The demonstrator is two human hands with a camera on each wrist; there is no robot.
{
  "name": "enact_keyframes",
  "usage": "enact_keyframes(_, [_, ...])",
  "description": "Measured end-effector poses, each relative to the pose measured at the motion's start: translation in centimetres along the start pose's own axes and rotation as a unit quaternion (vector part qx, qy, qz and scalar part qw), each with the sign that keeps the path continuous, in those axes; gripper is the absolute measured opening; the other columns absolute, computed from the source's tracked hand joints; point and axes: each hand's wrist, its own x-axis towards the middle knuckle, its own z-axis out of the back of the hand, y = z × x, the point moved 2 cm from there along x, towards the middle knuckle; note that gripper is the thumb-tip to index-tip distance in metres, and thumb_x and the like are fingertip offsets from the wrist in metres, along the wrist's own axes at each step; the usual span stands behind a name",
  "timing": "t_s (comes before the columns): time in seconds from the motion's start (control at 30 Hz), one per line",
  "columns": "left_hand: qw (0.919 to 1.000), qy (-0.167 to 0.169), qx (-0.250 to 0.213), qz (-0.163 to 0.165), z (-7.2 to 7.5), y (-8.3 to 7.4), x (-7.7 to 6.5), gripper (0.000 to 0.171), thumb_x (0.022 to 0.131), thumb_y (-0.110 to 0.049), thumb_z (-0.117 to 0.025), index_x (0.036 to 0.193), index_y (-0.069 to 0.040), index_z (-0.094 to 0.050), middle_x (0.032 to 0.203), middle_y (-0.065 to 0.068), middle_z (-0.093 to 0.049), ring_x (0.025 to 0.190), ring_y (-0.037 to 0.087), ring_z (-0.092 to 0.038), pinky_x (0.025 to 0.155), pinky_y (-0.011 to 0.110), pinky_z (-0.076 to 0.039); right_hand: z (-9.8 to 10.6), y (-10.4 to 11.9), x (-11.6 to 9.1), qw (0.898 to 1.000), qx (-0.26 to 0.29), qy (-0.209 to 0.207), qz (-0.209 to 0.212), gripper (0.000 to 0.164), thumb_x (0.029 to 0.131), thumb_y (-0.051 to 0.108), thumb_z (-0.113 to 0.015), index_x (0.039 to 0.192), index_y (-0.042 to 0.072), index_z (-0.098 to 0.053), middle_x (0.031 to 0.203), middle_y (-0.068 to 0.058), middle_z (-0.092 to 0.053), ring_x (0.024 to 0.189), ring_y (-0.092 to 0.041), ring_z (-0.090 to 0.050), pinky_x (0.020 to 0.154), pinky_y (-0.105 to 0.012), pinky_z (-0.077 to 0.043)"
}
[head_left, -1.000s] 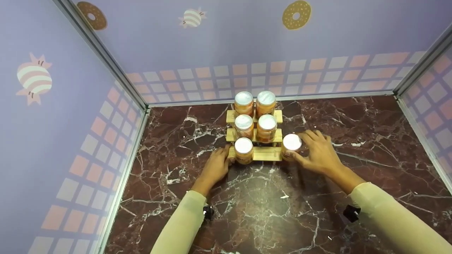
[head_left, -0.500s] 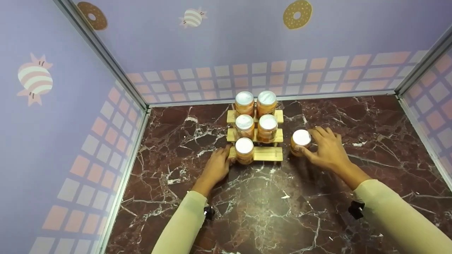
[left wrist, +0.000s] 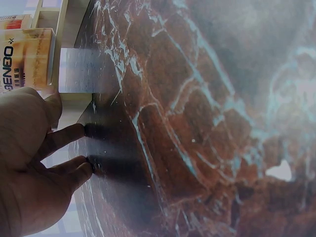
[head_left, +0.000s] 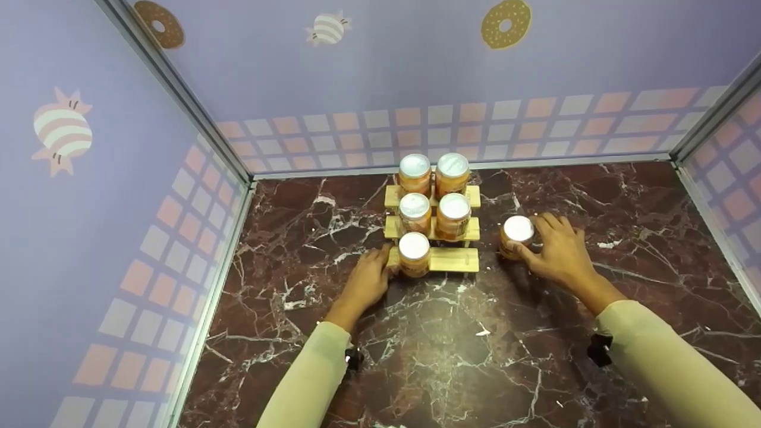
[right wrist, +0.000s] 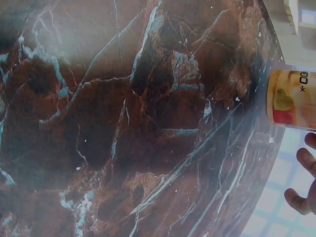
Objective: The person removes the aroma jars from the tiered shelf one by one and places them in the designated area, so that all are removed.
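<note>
A three-tier wooden rack point(head_left: 455, 260) stands on the marbled table. Pairs of orange-labelled cans with pale lids fill its back and middle tiers, and one can point(head_left: 414, 255) sits at the left of the front tier. My left hand point(head_left: 364, 282) holds the rack at the front tier's left end; in the left wrist view its lower fingers point(left wrist: 74, 170) reach down to the tabletop. To the right of the rack, my right hand point(head_left: 559, 252) grips an upright can point(head_left: 516, 238) between thumb and fingers. Its fruit-printed label point(right wrist: 289, 98) shows in the right wrist view.
Behind the rack rises a lilac panel point(head_left: 410, 77) with a checked border. Side panels point(head_left: 101, 238) enclose the dark red marbled tabletop point(head_left: 446, 356) at left and right. A small white scrap point(head_left: 483, 330) lies in front of the rack.
My right hand has carried the can from the front tier's right end out to the right, away from the rack. My left hand has stayed at the rack's left end.
</note>
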Motion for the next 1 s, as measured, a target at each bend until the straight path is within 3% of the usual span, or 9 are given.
enact_keyframes(0.27, [0.9997, 0.011, -0.013, 0.018, 0.2, -0.2, 0.1, 0.060, 0.111, -0.029, -0.067, 0.166, -0.013, -0.050, 0.150, 0.018, -0.068, 0.148, 0.046, -0.058, 0.124, 0.059, -0.050, -0.3, -0.5, 0.2, 1.000, 0.001, -0.013, -0.005, 0.063, 0.097, 0.037, -0.079, 0.142, -0.004, -0.062, 0.142, -0.029, -0.064, 0.131, -0.055, -0.057, 0.097, -0.090, -0.046])
enact_keyframes(0.63, [0.9999, -0.005, -0.012, 0.003, 0.1, -0.1, 0.2, 0.059, 0.110, -0.026, -0.068, 0.163, -0.008, -0.053, 0.148, 0.020, -0.069, 0.146, 0.047, -0.060, 0.124, 0.058, -0.050, -0.6, -1.0, 0.4, 1.000, 0.007, -0.010, -0.016, 0.068, 0.100, 0.040, -0.077, 0.146, -0.007, -0.059, 0.144, -0.031, -0.061, 0.133, -0.058, -0.053, 0.098, -0.094, -0.040])
enact_keyframes(1.0, [0.9998, 0.014, -0.008, 0.013, 0.2, -0.1, 0.1, 0.065, 0.111, -0.041, -0.065, 0.166, -0.009, -0.050, 0.147, 0.021, -0.069, 0.146, 0.046, -0.060, 0.124, 0.058, -0.050, -0.9, -1.1, 0.6, 0.999, 0.020, 0.008, -0.034, 0.069, 0.103, 0.040, -0.076, 0.149, -0.007, -0.057, 0.147, -0.033, -0.059, 0.135, -0.061, -0.049, 0.100, -0.098, -0.035])
